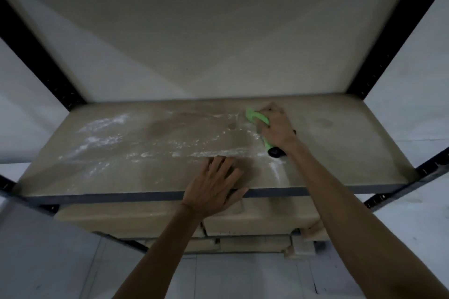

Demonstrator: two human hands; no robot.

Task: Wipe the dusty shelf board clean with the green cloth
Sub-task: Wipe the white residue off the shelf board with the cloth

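Observation:
The shelf board (121,172) is a tan panel in a dark metal rack, streaked with white dust across its left and middle. My right hand (275,126) presses down on the green cloth (255,116) near the board's back right of centre. Green shows above my fingers and again below my palm, ending at a black part (275,152) by my wrist. My left hand (216,187) lies flat with fingers spread on the board's front edge, holding nothing. The right part of the board looks mostly free of dust.
Black rack posts (388,51) rise at both back corners, and a grey front rail (109,196) runs under the board. Another tan shelf (218,19) hangs above. Lower shelves with flat tan boards (145,221) sit below. Pale walls and floor surround the rack.

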